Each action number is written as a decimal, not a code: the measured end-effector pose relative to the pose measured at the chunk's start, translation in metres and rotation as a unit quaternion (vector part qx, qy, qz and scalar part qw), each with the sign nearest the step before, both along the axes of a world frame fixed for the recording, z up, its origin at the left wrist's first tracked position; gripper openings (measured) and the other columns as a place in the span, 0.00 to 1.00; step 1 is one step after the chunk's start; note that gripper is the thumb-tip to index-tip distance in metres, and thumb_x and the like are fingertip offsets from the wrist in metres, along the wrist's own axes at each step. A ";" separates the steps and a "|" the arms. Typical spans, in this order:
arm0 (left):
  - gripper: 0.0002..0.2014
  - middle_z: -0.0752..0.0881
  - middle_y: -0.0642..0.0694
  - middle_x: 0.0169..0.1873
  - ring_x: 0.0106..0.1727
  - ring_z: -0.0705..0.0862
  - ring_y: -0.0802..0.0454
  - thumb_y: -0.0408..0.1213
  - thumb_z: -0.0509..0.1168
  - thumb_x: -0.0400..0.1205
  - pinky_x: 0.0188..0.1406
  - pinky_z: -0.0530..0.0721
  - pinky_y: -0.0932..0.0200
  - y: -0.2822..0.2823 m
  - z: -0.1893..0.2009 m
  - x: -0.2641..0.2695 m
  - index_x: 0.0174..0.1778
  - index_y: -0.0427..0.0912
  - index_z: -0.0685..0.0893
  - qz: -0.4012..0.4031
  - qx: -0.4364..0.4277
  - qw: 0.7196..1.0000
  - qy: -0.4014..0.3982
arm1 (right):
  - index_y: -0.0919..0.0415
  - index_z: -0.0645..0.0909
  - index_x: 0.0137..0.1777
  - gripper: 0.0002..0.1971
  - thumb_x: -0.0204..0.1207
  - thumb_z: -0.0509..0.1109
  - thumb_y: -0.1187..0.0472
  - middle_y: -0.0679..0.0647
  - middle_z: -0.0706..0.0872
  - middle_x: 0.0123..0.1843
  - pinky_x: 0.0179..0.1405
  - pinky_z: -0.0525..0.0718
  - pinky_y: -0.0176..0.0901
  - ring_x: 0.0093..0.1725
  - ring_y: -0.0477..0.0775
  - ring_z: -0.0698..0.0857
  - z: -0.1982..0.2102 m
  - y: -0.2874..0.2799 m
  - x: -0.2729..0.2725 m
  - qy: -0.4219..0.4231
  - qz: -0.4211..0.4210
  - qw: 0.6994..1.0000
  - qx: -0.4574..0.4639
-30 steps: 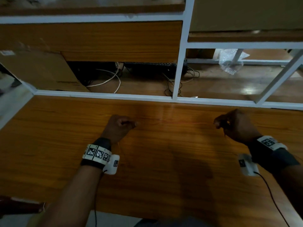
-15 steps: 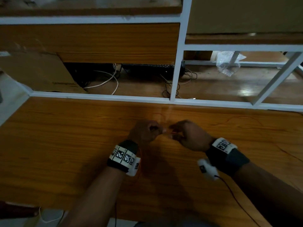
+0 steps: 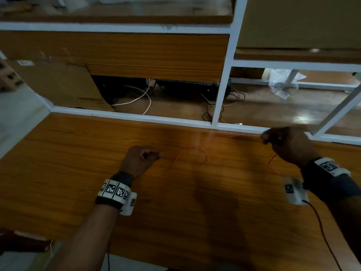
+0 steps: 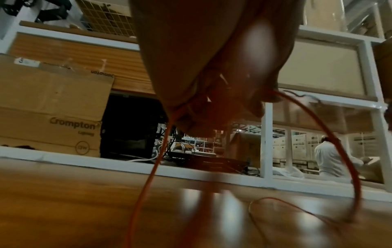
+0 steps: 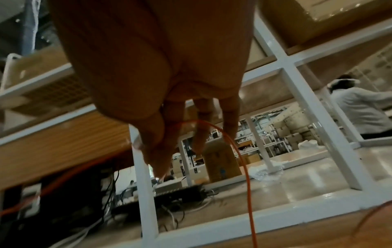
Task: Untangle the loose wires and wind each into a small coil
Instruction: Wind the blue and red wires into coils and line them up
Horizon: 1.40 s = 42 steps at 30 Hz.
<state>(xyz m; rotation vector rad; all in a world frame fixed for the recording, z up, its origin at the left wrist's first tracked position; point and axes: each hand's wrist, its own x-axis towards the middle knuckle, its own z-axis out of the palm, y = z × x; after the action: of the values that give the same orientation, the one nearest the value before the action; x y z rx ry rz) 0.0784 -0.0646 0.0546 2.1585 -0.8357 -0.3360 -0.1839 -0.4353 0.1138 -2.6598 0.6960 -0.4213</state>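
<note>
A thin orange wire [image 3: 192,151] lies in a slack loop on the wooden table [image 3: 58,173] between my hands. My left hand [image 3: 140,157] sits at mid-table as a fist and pinches the wire [image 4: 307,114] between thumb and finger, with strands running down to the table. My right hand [image 3: 283,141] is near the far right edge, raised a little. Its fingertips [image 5: 157,161] pinch the wire [image 5: 244,164], which drops in an arc to the tabletop. More wire trails below the right wrist [image 3: 271,169].
A white frame rail [image 3: 136,117] borders the table's far edge, with an upright post [image 3: 222,81]. Behind it lie a cardboard box [image 3: 58,85], a dark device with white and black cables [image 3: 140,98] and a plastic bag [image 3: 283,83]. A person in white [image 5: 364,110] stands far off.
My hands were apart with the wire taut, came together at the middle, and have now drawn apart again. The right hand has gone far right and the wire sags in a loop.
</note>
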 end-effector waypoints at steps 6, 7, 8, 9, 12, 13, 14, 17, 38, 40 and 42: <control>0.10 0.83 0.59 0.30 0.30 0.78 0.63 0.52 0.68 0.84 0.36 0.78 0.61 -0.036 0.002 -0.024 0.38 0.61 0.89 -0.123 0.065 0.985 -0.107 | 0.48 0.57 0.90 0.48 0.75 0.75 0.33 0.54 0.62 0.90 0.85 0.56 0.74 0.89 0.69 0.53 -0.022 0.065 0.035 0.208 0.078 0.968 -0.112; 0.09 0.85 0.55 0.34 0.34 0.80 0.60 0.52 0.67 0.85 0.38 0.81 0.57 -0.044 0.002 -0.030 0.46 0.57 0.92 -0.152 0.072 0.977 -0.130 | 0.49 0.57 0.90 0.48 0.76 0.73 0.32 0.52 0.62 0.90 0.86 0.56 0.74 0.90 0.67 0.52 -0.018 0.084 0.047 0.186 0.122 0.970 -0.100; 0.11 0.87 0.52 0.37 0.36 0.82 0.57 0.51 0.67 0.85 0.40 0.83 0.54 -0.053 0.002 -0.035 0.51 0.52 0.92 -0.171 0.070 0.972 -0.144 | 0.50 0.62 0.88 0.43 0.78 0.71 0.32 0.52 0.68 0.88 0.85 0.59 0.74 0.89 0.66 0.57 -0.019 0.100 0.059 0.162 0.161 0.971 -0.074; 0.10 0.88 0.51 0.39 0.37 0.83 0.55 0.49 0.67 0.85 0.39 0.84 0.54 -0.059 0.002 -0.038 0.53 0.51 0.92 -0.181 0.061 0.970 -0.150 | 0.50 0.70 0.84 0.36 0.80 0.69 0.35 0.52 0.77 0.82 0.82 0.67 0.74 0.85 0.64 0.66 -0.022 0.114 0.069 0.140 0.195 0.970 -0.041; 0.07 0.87 0.53 0.41 0.39 0.82 0.58 0.45 0.69 0.84 0.40 0.83 0.57 -0.069 0.005 -0.044 0.52 0.51 0.92 -0.178 0.033 0.969 -0.171 | 0.54 0.89 0.61 0.10 0.83 0.72 0.56 0.52 0.92 0.50 0.51 0.90 0.61 0.49 0.54 0.90 -0.028 0.134 0.086 0.102 0.249 0.962 0.045; 0.06 0.87 0.55 0.42 0.40 0.81 0.60 0.44 0.70 0.84 0.41 0.83 0.60 -0.068 0.003 -0.043 0.52 0.51 0.92 -0.172 0.023 0.970 -0.171 | 0.56 0.91 0.57 0.09 0.82 0.71 0.62 0.52 0.93 0.45 0.44 0.91 0.59 0.42 0.52 0.90 -0.027 0.135 0.086 0.098 0.251 0.961 0.057; 0.06 0.88 0.56 0.43 0.41 0.82 0.61 0.43 0.72 0.83 0.41 0.82 0.62 -0.065 0.004 -0.042 0.53 0.51 0.92 -0.166 0.012 0.973 -0.160 | 0.57 0.91 0.56 0.10 0.80 0.70 0.65 0.51 0.93 0.43 0.40 0.91 0.57 0.40 0.51 0.90 -0.024 0.134 0.083 0.081 0.253 0.962 0.062; 0.09 0.89 0.55 0.45 0.43 0.85 0.59 0.45 0.72 0.82 0.44 0.85 0.61 -0.053 0.001 -0.037 0.56 0.50 0.91 -0.141 0.001 0.982 -0.126 | 0.55 0.91 0.55 0.13 0.80 0.64 0.60 0.48 0.93 0.44 0.38 0.89 0.47 0.40 0.48 0.91 -0.013 0.115 0.071 -0.002 0.223 0.973 0.057; 0.29 0.83 0.48 0.72 0.72 0.82 0.56 0.24 0.76 0.76 0.64 0.87 0.53 -0.064 0.014 -0.058 0.75 0.39 0.80 -0.097 -0.207 0.956 0.184 | 0.51 0.55 0.91 0.53 0.73 0.78 0.34 0.54 0.70 0.86 0.81 0.72 0.60 0.85 0.58 0.66 -0.017 0.100 0.055 0.221 0.182 0.954 0.086; 0.27 0.80 0.47 0.75 0.75 0.80 0.55 0.23 0.71 0.80 0.69 0.84 0.53 -0.069 0.016 -0.065 0.76 0.38 0.78 -0.124 -0.215 0.954 0.167 | 0.54 0.67 0.86 0.41 0.77 0.79 0.44 0.50 0.84 0.75 0.70 0.83 0.48 0.73 0.48 0.82 -0.023 0.124 0.073 0.204 0.201 0.933 0.220; 0.25 0.80 0.47 0.76 0.75 0.80 0.55 0.23 0.67 0.83 0.70 0.82 0.55 -0.069 0.015 -0.066 0.77 0.39 0.78 -0.126 -0.213 0.958 0.143 | 0.57 0.82 0.73 0.21 0.81 0.77 0.58 0.48 0.91 0.59 0.57 0.91 0.52 0.56 0.46 0.90 -0.034 0.134 0.080 0.158 0.214 0.931 0.252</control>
<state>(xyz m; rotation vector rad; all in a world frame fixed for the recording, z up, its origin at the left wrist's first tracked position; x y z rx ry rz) 0.0127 -0.1332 0.0700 1.5634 -0.9199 -0.5308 -0.1042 -0.3017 0.0794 -2.2975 0.2369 0.2798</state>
